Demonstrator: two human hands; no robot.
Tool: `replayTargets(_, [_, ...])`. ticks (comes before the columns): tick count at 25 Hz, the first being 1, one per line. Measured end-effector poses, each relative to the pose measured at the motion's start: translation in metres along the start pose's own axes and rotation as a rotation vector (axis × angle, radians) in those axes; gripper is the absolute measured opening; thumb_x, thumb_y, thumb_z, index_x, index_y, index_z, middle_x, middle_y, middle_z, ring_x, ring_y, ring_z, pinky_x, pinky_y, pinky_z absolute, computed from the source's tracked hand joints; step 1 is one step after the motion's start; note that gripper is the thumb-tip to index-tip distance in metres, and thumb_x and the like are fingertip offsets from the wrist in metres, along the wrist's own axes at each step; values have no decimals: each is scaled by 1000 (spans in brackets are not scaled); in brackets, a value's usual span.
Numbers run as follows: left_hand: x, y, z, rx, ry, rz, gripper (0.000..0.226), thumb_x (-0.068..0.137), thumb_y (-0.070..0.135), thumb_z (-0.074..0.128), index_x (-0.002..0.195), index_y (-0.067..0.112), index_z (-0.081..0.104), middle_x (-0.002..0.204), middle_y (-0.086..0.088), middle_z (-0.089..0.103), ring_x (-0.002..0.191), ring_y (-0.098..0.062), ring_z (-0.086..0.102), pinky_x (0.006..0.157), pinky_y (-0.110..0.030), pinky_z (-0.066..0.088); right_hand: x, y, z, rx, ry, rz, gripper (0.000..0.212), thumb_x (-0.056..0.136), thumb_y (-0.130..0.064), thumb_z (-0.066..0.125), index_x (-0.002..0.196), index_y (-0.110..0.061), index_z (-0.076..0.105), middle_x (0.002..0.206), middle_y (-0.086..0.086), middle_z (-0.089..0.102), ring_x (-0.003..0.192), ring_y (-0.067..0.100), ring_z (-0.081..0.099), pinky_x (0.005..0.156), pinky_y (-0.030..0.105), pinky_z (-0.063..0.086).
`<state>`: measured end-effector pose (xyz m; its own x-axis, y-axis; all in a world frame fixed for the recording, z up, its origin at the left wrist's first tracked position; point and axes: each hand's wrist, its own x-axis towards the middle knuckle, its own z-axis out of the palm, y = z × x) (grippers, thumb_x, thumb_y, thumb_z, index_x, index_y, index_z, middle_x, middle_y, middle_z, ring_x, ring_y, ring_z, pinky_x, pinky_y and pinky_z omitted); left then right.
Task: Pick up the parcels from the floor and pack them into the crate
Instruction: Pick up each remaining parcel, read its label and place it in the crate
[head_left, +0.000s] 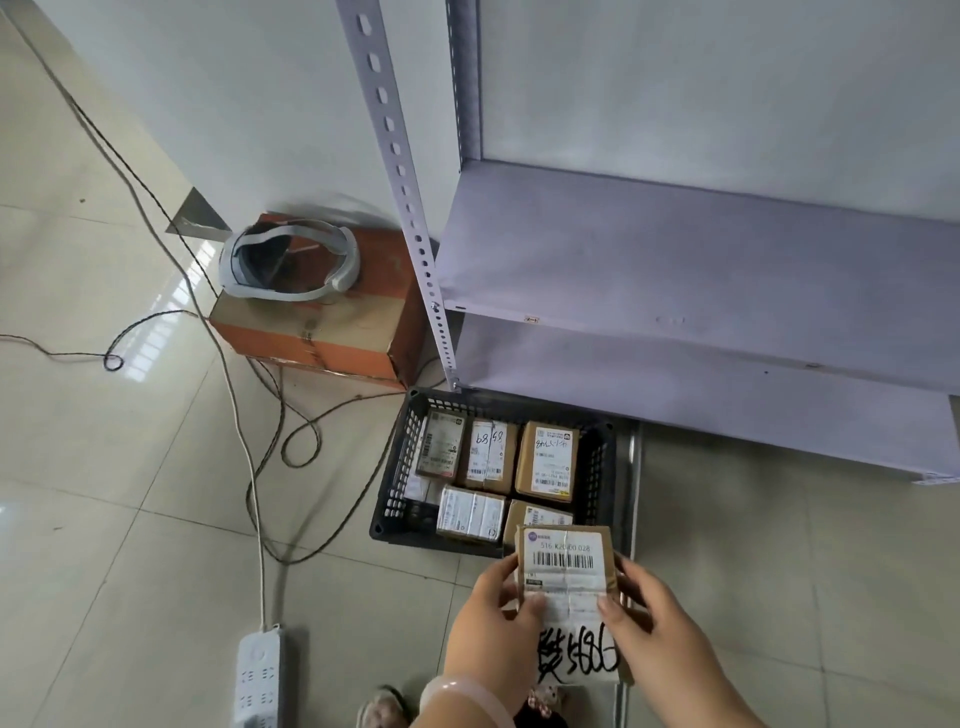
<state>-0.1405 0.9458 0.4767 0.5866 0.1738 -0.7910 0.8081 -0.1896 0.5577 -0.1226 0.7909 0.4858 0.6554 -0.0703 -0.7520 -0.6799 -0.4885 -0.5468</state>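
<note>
Your left hand (496, 616): fingers curled, thumb pressed on the top face, clamped on the left edge of the held parcel (569, 577); a pale bangle (467, 699) sits at that wrist. Your right hand (652, 623): likewise closed on the parcel's right edge, thumb on the white label, fingers wrapped along the side. Held parcel: brown cardboard box, label face up with a barcode toward its far end and black handwritten marks toward you; long axis runs away from you toward the crate; its far end overlaps the crate's near rim in view, the rest is above the floor in front of it. Crate (400, 493): black plastic, lattice walls, on the tiled floor (130, 519) just in front of the shelving's foot. Contents: five labelled cardboard parcels visible, three in the far row (left (440, 451), middle (488, 456), right (548, 461)), lying label up with long axes pointing away from you, and two in the near row (left (470, 514), right (540, 514)), the right one partly hidden behind the held parcel. Shelving unit (675, 270): pale grey metal with a perforated upright. Orange cardboard box (322, 332): left of the shelving, with a grey headset (288, 265) on top. Cables (280, 431): looped across the floor to the left of the crate. Power strip (258, 675): white, near your feet.
</note>
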Motion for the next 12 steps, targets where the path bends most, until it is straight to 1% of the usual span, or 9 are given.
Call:
replayTargets(2, [30,-10,1,7,25,-28,46,91,29,58,134,37,44,105,21,63,87,2,64,70,-16,53,32,5,11,0,-34,17,51,91,-31,60,138,-35,42,124,-15,56,110,8,54,91,26,43])
replayTargets(4, [66,-17,-3,19,56,-47,47,90,31,59,134,38,44,105,22,63,91,0,63,77,-22,56,66,7,28,-3,-39,35,52,89,-34,62,138,-35,43,123,-13,58,111,9,57,97,29,44])
replayTargets(5, [86,-19,-6,33,70,-43,46,91,32,58,134,37,44,104,22,62,90,1,63,74,-21,56,85,9,38,-3,-37,34,52,89,-34,63,137,-35,44,121,-14,59,110,8,57,98,29,44])
replayTargets(7, [131,-24,-9,48,95,-33,42,92,30,56,132,36,44,99,24,61,84,5,62,62,-15,50,124,12,61,18,-41,25,49,89,-31,63,134,-31,45,114,-17,59,108,6,56,95,25,41])
replayTargets(8, [153,-27,-11,46,106,-24,41,93,29,55,131,37,44,97,24,61,81,5,62,59,-16,51,143,13,73,36,-43,19,47,89,-29,63,133,-31,45,110,-19,57,107,6,56,94,24,39])
replayTargets(10, [200,-33,-14,51,120,-15,40,94,27,53,131,38,44,102,21,62,79,-1,64,60,-24,56,183,16,96,61,-36,15,50,91,-29,60,137,-33,41,110,-20,56,108,5,54,95,22,38])
replayTargets(12, [253,-43,-14,86,96,11,42,95,28,52,134,38,41,107,18,62,81,-6,67,65,-29,59,228,21,120,65,-3,13,51,93,-32,56,141,-35,37,116,-18,54,108,5,50,95,22,36])
